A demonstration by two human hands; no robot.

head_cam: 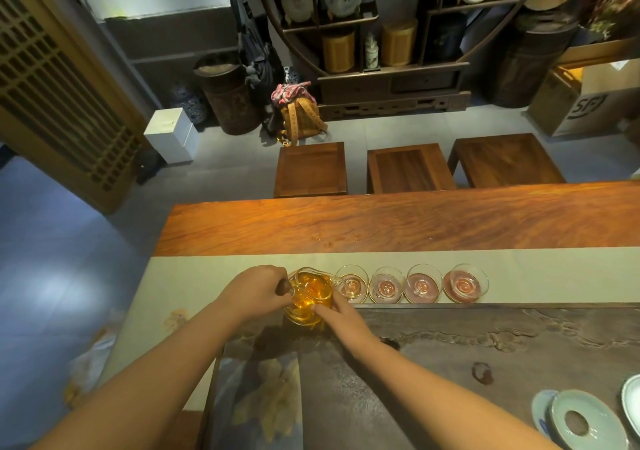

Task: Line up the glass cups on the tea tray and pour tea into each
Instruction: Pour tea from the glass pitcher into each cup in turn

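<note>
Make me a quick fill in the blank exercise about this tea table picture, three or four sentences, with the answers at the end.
1. The row beside the clear glass pitcher of amber tea holds ____ small gold-rimmed glass cups.
2. The left hand grips the pitcher's dark ____.
3. The pitcher's spout points at the ____ cup of the row.
4. Beyond the long wooden table stand ____ square wooden stools.

Missing words: four; handle; leftmost; three
</note>
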